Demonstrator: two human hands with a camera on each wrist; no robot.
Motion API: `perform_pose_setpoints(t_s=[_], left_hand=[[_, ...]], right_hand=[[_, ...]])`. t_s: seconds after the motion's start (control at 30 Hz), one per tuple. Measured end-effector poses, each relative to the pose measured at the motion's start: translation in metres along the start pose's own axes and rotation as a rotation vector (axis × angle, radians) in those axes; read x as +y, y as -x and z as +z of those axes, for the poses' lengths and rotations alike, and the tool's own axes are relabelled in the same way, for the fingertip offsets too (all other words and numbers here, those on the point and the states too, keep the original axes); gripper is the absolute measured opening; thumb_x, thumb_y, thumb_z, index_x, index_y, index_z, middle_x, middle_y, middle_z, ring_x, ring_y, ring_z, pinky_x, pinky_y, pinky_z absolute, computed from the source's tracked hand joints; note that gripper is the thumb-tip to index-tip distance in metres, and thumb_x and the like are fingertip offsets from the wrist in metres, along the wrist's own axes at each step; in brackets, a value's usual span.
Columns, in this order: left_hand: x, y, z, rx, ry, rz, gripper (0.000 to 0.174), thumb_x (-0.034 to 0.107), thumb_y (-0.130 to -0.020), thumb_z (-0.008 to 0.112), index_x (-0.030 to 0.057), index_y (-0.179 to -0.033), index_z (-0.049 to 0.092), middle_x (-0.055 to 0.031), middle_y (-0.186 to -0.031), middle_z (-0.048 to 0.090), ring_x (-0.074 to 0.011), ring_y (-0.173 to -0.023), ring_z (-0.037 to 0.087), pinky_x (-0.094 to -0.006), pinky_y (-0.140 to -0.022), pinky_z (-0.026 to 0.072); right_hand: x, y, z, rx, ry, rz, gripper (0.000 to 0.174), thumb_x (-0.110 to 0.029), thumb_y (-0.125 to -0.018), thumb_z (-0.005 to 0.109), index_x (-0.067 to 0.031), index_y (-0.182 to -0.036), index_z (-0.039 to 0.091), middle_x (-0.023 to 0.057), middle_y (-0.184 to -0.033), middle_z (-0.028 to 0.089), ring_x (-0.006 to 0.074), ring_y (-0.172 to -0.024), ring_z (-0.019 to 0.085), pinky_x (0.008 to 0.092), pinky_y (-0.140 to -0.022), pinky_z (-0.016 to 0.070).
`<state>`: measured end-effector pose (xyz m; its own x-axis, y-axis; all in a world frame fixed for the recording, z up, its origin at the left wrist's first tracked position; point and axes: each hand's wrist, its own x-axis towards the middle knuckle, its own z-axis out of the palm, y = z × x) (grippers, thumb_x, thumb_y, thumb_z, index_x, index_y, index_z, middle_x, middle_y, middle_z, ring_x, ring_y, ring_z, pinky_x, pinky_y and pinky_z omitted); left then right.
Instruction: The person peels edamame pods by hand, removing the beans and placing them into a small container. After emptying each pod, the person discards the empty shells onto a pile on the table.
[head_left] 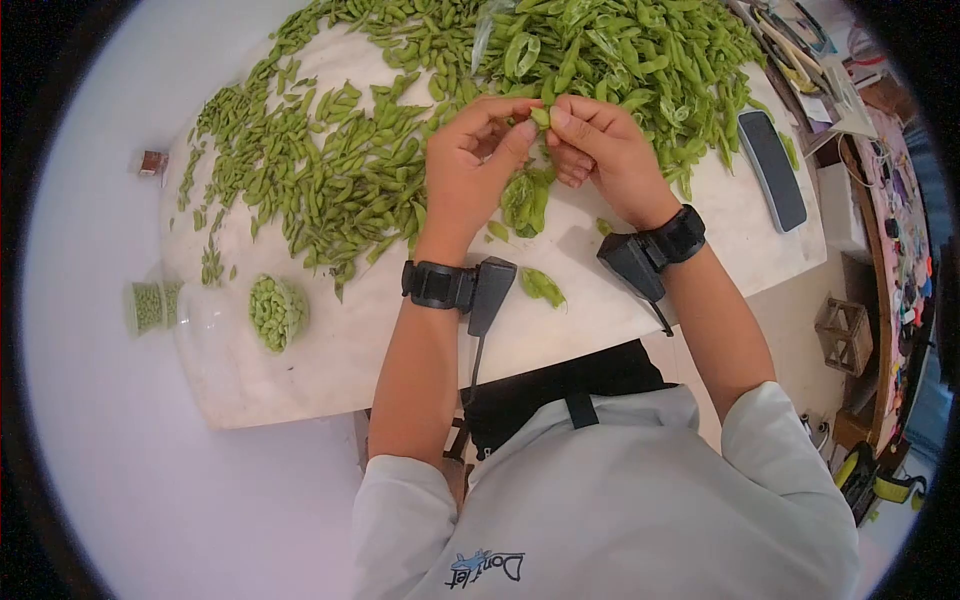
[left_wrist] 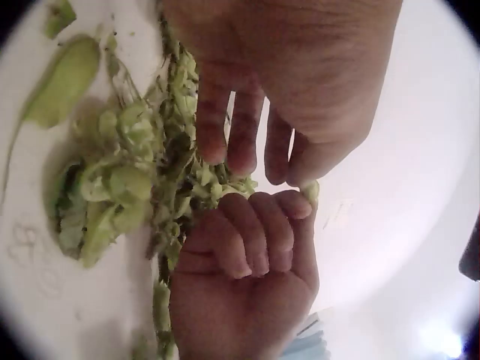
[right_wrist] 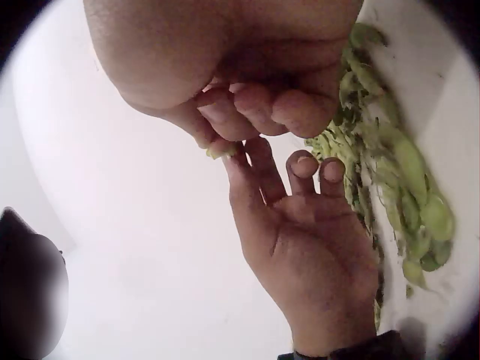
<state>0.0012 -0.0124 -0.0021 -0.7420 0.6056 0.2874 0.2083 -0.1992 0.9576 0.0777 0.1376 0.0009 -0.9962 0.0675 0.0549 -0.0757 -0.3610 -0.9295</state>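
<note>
Both hands meet above the table near the large pod heap [head_left: 640, 50]. The left hand [head_left: 475, 155] and right hand [head_left: 615, 155] pinch one small green pod [head_left: 541, 117] between thumbs and index fingers. In the left wrist view, the left hand [left_wrist: 292, 82] has its other fingers loosely extended, while the right hand [left_wrist: 240, 277] has its other fingers curled. The right wrist view shows the pod [right_wrist: 222, 150] between the right hand [right_wrist: 232, 60] and the left hand [right_wrist: 307, 232]; fingertips partly cover it. Below the hands lies a small pile of pods [head_left: 527, 200].
Many pods [head_left: 350, 170] spread over the table's left and back. A clear cup of shelled beans [head_left: 277, 313] stands near the left front edge, another container [head_left: 150, 306] beyond it. A phone [head_left: 772, 170] lies at right. Loose pods [head_left: 542, 287] lie near the front edge.
</note>
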Motion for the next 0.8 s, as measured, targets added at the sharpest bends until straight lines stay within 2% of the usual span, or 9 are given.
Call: perform_pose_setpoints(t_s=[0.13,0.23,0.33,0.53,0.63,0.8], left_hand=[[-0.0008,0.0011,0.0005,0.03,0.027,-0.051,0.021,-0.001,-0.084,0.059,-0.0008,-0.105,0.06,-0.0048,-0.089,0.062,-0.0095,-0.069,0.057,-0.0216,-0.061,0.046],[-0.0046,-0.0002,0.0022,0.04,0.123,-0.017,0.02,0.0,-0.084,0.057,-0.0012,-0.104,0.059,-0.0055,-0.085,0.062,-0.0104,-0.072,0.058,-0.0226,-0.063,0.0459],[-0.0023,-0.0013,0.0031,0.017,0.223,-0.087,0.021,0.0,-0.083,0.058,-0.0004,-0.103,0.061,-0.0022,-0.08,0.06,-0.007,-0.066,0.054,-0.0209,-0.061,0.045],[-0.0055,-0.0014,0.002,0.006,0.205,-0.108,0.016,0.0,-0.084,0.057,-0.0016,-0.1,0.062,-0.003,-0.078,0.061,-0.0076,-0.065,0.054,-0.0213,-0.06,0.045],[-0.0078,-0.0008,0.0029,0.042,0.193,-0.087,0.015,0.001,-0.084,0.058,-0.0021,-0.098,0.062,-0.0027,-0.077,0.061,-0.0073,-0.064,0.054,-0.0209,-0.059,0.0448],[-0.0046,-0.001,0.0024,0.041,0.131,-0.111,0.013,0.003,-0.085,0.06,-0.0029,-0.097,0.062,-0.0023,-0.077,0.061,-0.0065,-0.063,0.054,-0.0203,-0.058,0.0446]], right_hand=[[-0.0001,0.0006,0.005,0.002,0.081,0.002,0.028,-0.029,-0.093,0.055,-0.0059,-0.078,0.057,-0.0059,-0.054,0.043,0.0033,-0.048,0.039,0.0203,-0.046,0.0321],[0.0007,0.0002,0.0035,-0.024,0.085,-0.005,0.028,-0.029,-0.093,0.055,-0.0059,-0.078,0.058,-0.0061,-0.054,0.043,0.003,-0.048,0.039,0.0198,-0.046,0.0322],[-0.0012,0.0006,0.004,-0.009,0.068,0.018,0.028,-0.03,-0.093,0.055,-0.006,-0.078,0.058,-0.0062,-0.054,0.043,0.0028,-0.048,0.039,0.0197,-0.046,0.0321],[0.0015,0.0001,0.0026,0.04,0.041,0.038,0.031,-0.032,-0.093,0.054,-0.0061,-0.078,0.059,-0.0061,-0.056,0.045,0.0027,-0.049,0.038,0.0195,-0.046,0.0318],[-0.0018,0.0009,0.0076,0.04,0.279,-0.026,0.033,-0.033,-0.094,0.052,-0.0053,-0.077,0.06,-0.0059,-0.057,0.046,0.0025,-0.049,0.038,0.0194,-0.045,0.031],[0.003,-0.0014,0.0071,0.053,0.257,-0.049,0.037,-0.034,-0.095,0.05,-0.0043,-0.074,0.059,-0.0054,-0.056,0.046,0.0028,-0.048,0.038,0.0196,-0.044,0.0312]])
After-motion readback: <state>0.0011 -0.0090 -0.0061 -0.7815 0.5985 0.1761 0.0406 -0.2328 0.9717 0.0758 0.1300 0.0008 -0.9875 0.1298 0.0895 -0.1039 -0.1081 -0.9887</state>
